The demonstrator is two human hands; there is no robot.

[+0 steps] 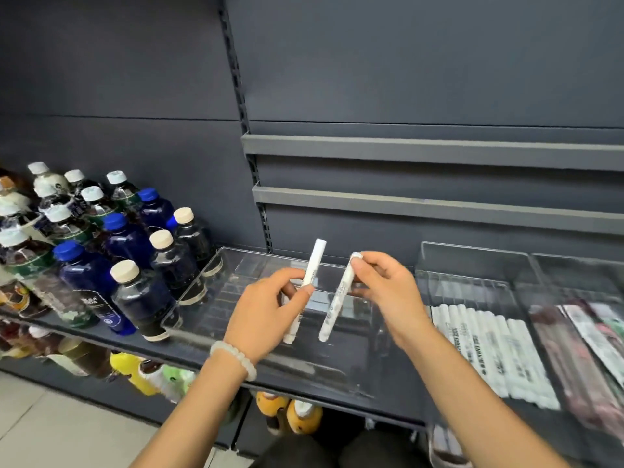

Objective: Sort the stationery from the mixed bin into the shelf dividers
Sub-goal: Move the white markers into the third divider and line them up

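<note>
- Nearest to us, two bare forearms reach up from the bottom edge; the left wrist wears a pale beaded bracelet (236, 359).
- Our left hand (270, 307) has its grip clamped on a white marker (305, 288): thumb and curled fingers pinch its middle, and the marker stands nearly upright, its capped end pointing up.
- Our right hand (388, 292) has its grip closed on a second white marker (336, 298), fingertips pinching the top end so the barrel hangs down, slanting to the lower left.
- Both markers are slim white tubes with small dark printing along the barrel; they stand just beside each other, apart, above a clear tray (216, 265) on the dark shelf (337, 405).
- Toward the shelf's right side, a clear divider compartment (472, 261) holds a row of matching white markers (493, 352) lying side by side, printed sides up.
- At the shelf's far right edge, another compartment holds flat packets (591, 342) in dark red and pale wrapping; we cannot read them.
- On the shelf's left end stand bottles (101, 251), some blue with blue caps, others dark with cream or white caps.
- Below the shelf's front edge, yellow and orange bottles (297, 413) sit on a lower level.
- Farthest back, two narrow grey ledges (439, 152) hang on the dark back panel.
</note>
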